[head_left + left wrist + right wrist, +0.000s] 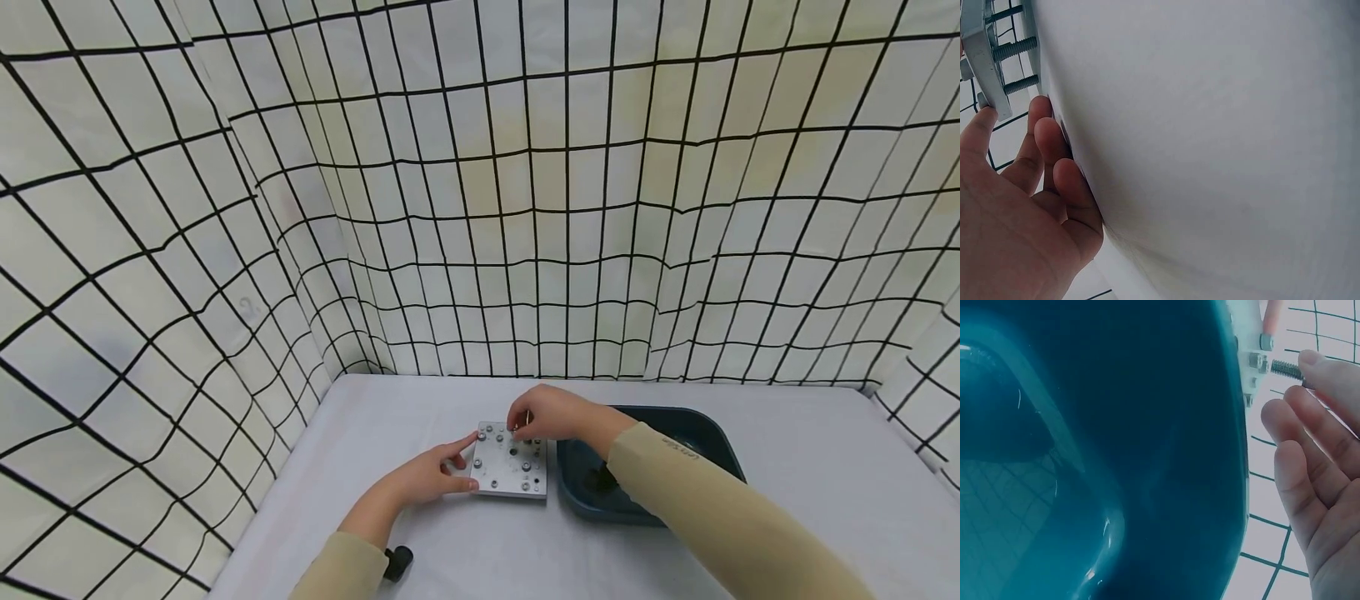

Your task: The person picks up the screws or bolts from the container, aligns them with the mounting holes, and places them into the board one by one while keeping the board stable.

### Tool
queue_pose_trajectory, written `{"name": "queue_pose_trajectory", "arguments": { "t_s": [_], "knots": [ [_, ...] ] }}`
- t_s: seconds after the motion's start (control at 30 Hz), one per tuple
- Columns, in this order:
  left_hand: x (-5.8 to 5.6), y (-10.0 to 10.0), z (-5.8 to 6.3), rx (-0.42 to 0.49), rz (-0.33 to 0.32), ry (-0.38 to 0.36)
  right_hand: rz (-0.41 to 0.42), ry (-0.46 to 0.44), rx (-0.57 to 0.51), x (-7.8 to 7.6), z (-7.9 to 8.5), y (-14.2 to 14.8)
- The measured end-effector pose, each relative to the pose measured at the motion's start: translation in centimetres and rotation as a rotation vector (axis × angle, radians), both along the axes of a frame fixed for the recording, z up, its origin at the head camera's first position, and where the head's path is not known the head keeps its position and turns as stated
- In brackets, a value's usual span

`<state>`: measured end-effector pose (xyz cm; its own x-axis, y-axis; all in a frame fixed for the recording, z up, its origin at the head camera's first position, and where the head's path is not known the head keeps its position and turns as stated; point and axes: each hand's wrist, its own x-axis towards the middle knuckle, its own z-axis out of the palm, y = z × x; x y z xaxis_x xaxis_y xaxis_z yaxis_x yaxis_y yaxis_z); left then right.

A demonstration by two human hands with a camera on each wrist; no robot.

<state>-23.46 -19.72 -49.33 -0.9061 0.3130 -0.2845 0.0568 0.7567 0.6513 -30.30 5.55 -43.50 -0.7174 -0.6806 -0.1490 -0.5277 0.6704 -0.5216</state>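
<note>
A square silver metal plate [504, 468] with several bolts and holes in its face lies on the white table. At its left edge, my left hand [423, 477] touches it with a straight index finger and thumb; the other fingers are loosely bent beside the table cloth. Threaded bolt shanks [1016, 49] stick out from the plate's underside in the left wrist view. Over the plate's back right part, my right hand [553, 414] pinches a bolt [1287, 369] between thumb and fingertips. The bolt's threaded end points at the plate, close to its face.
Right of the plate stands a dark blue-green tray [723, 454], partly under my right forearm, with dark items [602, 478] inside. A small black cylindrical object [399, 563] lies by my left sleeve. White walls with a black grid [525, 208] enclose the table at the back and sides.
</note>
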Motion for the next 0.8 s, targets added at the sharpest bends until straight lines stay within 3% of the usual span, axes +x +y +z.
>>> {"name": "queue_pose_trajectory", "arguments": {
  "t_s": [0.8],
  "knots": [
    [-0.2,-0.1,-0.3,0.021,-0.009,-0.003,0.045,0.015,0.135,0.4,-0.7,-1.3]
  ]
}}
